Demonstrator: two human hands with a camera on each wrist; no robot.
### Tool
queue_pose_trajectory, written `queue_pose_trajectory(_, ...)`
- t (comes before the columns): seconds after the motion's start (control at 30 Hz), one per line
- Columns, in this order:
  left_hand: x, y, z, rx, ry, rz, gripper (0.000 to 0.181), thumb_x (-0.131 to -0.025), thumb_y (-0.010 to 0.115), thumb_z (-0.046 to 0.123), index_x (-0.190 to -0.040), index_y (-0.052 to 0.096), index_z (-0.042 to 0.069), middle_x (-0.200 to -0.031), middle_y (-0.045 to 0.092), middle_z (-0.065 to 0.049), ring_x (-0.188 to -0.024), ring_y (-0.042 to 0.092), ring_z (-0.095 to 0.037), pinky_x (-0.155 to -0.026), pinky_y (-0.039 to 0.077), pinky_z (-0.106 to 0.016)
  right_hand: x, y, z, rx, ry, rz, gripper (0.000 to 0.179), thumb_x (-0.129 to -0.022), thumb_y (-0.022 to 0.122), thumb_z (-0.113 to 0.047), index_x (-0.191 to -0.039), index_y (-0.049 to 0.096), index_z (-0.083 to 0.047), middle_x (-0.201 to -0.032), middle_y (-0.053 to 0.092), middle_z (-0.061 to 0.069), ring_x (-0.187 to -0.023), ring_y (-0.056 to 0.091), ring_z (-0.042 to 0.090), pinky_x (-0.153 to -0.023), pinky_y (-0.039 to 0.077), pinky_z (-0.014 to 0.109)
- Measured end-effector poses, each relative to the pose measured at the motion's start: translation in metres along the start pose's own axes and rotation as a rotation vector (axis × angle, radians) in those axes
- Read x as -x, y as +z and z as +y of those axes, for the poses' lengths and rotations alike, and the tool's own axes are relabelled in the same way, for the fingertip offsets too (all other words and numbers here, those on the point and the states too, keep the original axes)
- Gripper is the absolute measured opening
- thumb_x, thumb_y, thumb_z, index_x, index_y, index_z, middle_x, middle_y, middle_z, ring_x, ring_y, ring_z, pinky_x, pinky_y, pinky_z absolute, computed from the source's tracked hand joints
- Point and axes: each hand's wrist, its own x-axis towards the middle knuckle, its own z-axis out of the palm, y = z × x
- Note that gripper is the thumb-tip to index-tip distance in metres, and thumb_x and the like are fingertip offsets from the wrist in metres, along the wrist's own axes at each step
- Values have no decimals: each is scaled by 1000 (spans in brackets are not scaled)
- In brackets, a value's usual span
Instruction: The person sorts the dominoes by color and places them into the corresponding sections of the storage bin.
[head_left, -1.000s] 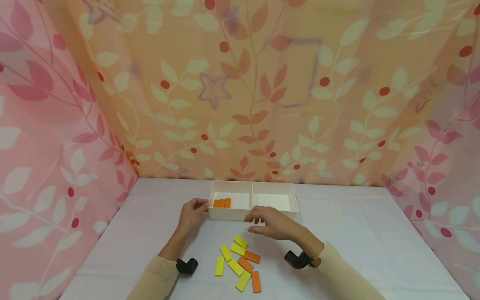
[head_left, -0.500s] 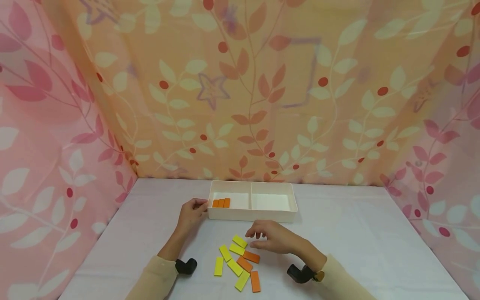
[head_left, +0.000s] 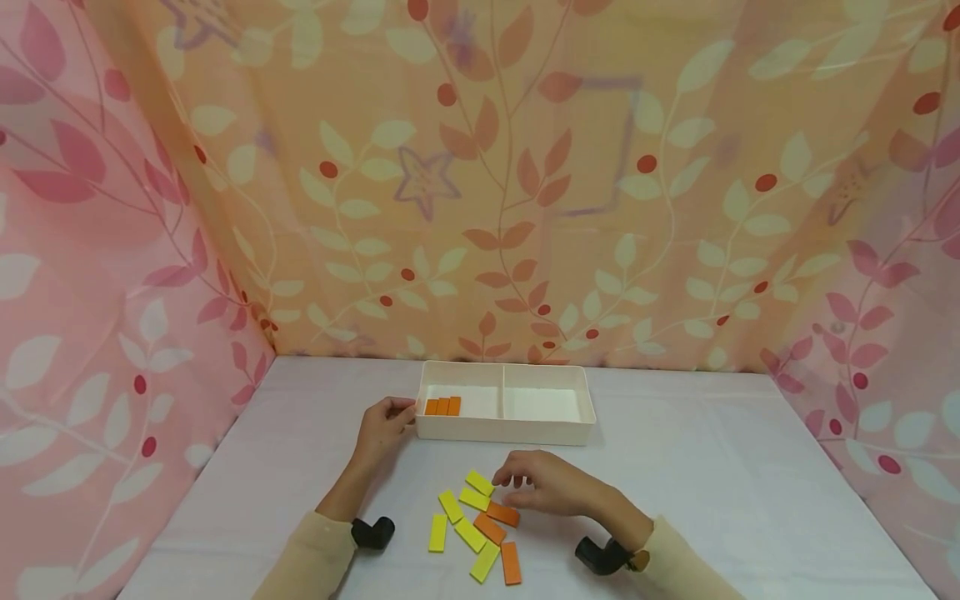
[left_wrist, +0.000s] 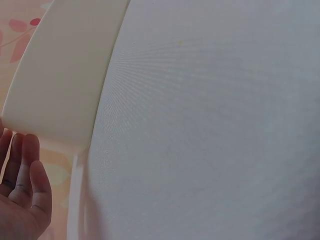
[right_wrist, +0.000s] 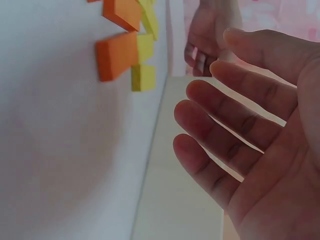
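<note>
A white two-compartment box [head_left: 502,429] stands at the back of the table. Three orange blocks [head_left: 443,407] stand side by side in its left compartment. My left hand [head_left: 385,423] touches the box's left end with relaxed fingers; the left wrist view shows the fingertips [left_wrist: 31,142] against its wall. In front of the box lie loose flat blocks, several yellow [head_left: 470,535] and three orange [head_left: 511,563]. My right hand [head_left: 551,483] hovers at the upper right of this group, beside an orange block [head_left: 503,514]. In the right wrist view its spread fingers hold nothing.
A pale cloth covers the table [head_left: 675,467]. Behind it hangs an orange leaf-patterned curtain [head_left: 495,275], with pink ones [head_left: 90,333] at both sides. A black wrist camera [head_left: 372,533] sits on each forearm.
My right hand has come down from the box's front wall toward the loose blocks, nearing the orange and yellow ones. The left hand stays at the box's end, and the blocks have not moved.
</note>
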Motion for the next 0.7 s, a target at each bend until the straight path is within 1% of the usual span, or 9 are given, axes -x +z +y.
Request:
queue_pose_trajectory(0.17, 0, 0, 0, -9, -3, -5, 23, -95, 62, 17, -112, 65, 0, -103, 68, -16, -86, 66, -19, -75, 54, -30, -2, 8, 0, -7, 2, -37, 21, -91, 66, -19, -111, 72, -16, -102, 66, -9, -88, 55, -2, -80, 49, 18)
queue_pose_trajectory(0.3, 1, 0, 0, -8, 6, -3, 23, -95, 62, 15, -112, 65, -1, -104, 69, -17, -86, 66, -19, -77, 55, -32, -3, 13, -1, 3, 14, -68, 24, -89, 68, -20, -112, 72, -17, -101, 65, -10, -85, 53, -3, -76, 48, 17)
queue_pose_trajectory(0.37, 1, 0, 1, 2, 2, -2, 23, -95, 62, 15, -112, 65, -1, -104, 68, -17, -86, 66, -19, -77, 56, -31, -3, 16, -1, 24, 18, -79, 25, -89, 69, -24, -113, 71, -18, -99, 64, -11, -83, 52, -2, -74, 47, 16)
queue_pose_trajectory(0.53, 1, 0, 1, 12, 3, -5, 23, -95, 62, 15, -112, 65, -2, -106, 68, -18, -86, 66, -19, -77, 56, -31, -4, 21, 1, 122, -9, -86, 26, -87, 71, -27, -112, 71, -20, -93, 60, -12, -78, 50, -2, -70, 45, 14)
queue_pose_trajectory(0.7, 1, 0, 1, 17, 9, -11, 23, -95, 62, 13, -112, 64, -3, -106, 68, -19, -86, 65, -18, -77, 57, -32, -4, 23, 0, 173, 30, -86, 28, -85, 73, -26, -113, 70, -21, -91, 58, -14, -77, 49, -2, -72, 45, 15)
